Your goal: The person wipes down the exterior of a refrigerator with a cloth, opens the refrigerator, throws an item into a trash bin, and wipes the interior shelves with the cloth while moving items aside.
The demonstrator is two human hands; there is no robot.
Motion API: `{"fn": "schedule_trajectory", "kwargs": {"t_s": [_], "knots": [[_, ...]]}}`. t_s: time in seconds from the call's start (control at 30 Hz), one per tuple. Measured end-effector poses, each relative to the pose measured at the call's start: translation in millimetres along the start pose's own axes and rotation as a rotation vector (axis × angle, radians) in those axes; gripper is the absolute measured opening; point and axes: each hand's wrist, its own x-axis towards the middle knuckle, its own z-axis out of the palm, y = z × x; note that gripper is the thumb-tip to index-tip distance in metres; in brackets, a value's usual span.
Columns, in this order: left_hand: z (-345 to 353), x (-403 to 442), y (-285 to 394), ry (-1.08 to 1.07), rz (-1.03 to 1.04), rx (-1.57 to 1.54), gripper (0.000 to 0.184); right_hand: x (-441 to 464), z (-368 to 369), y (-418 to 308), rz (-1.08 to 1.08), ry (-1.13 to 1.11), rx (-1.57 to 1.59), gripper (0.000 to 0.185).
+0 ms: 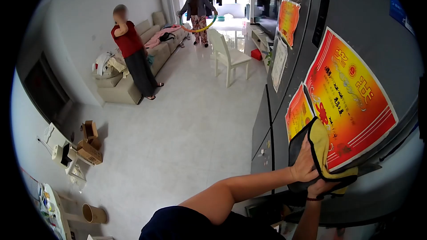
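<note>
A yellow-and-grey cleaning cloth [318,140] with black edging is bunched against the front of a tall dark grey refrigerator [297,69]. My left hand [304,162] grips the cloth, its fingers partly covered by a fold. Just below, my right hand [321,188], with a dark red bracelet at the wrist, also grasps the cloth's lower part; most of its fingers are hidden. The cloth overlaps the lower left corner of a large red-and-yellow certificate [351,93] on the door. A second certificate [299,112] sits partly behind the cloth.
One person in a red top [131,40] stands by the beige sofa [120,90]; another farther back holds a hula hoop [200,30]. A white chair [231,58] stands mid-floor. Cardboard boxes [90,151] and a waste bin [94,213] are at left.
</note>
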Motion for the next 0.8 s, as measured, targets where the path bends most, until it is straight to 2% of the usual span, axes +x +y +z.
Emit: {"fn": "schedule_trajectory", "kwargs": {"t_s": [0.1,0.17,0.2,0.3,0.33,0.43,0.47,0.5,0.57,0.63,0.8], "knots": [[1.6,-7.1,-3.8,-0.032,-0.011,0.021,0.065,-9.4,11.5,9.7,-0.032,0.074,0.004,0.069],[3.8,-10.9,-4.9,-0.019,-0.024,0.004,0.065,-15.1,9.7,14.2,-0.026,0.035,0.111,0.067],[3.1,-12.3,-5.2,-0.028,-0.025,0.007,0.065,-10.3,5.6,9.8,-0.077,0.02,-0.003,0.065],[4.5,-15.7,-2.9,-0.026,-0.055,0.002,0.066,-12.9,7.7,13.6,-0.079,-0.024,0.015,0.064],[4.3,-17.7,-4.3,-0.043,-0.058,0.014,0.066,-12.7,11.1,10.8,-0.044,0.033,0.09,0.062],[1.5,-20.7,-6.3,-0.113,-0.065,0.051,0.068,-12.6,13.9,9.1,-0.088,0.087,0.163,0.062],[0.4,-21.7,-6.2,-0.137,-0.063,0.072,0.068,-15.1,17.0,14.4,-0.098,0.131,0.126,0.066],[-2.0,-19.6,-3.3,-0.159,-0.062,0.095,0.068,-10.6,11.5,10.6,-0.088,0.084,0.03,0.071],[-3.0,-11.0,1.0,-0.112,-0.065,0.052,0.074,6.5,13.5,2.0,-0.104,0.178,0.086,0.073],[-4.2,4.6,9.7,-0.039,-0.06,0.018,0.077,35.2,2.5,-11.0,-0.144,0.159,0.151,0.075],[-6.4,69.6,20.9,-0.005,0.016,0.032,0.082,103.7,-27.6,-33.8,-0.214,0.192,0.02,0.075]]}}
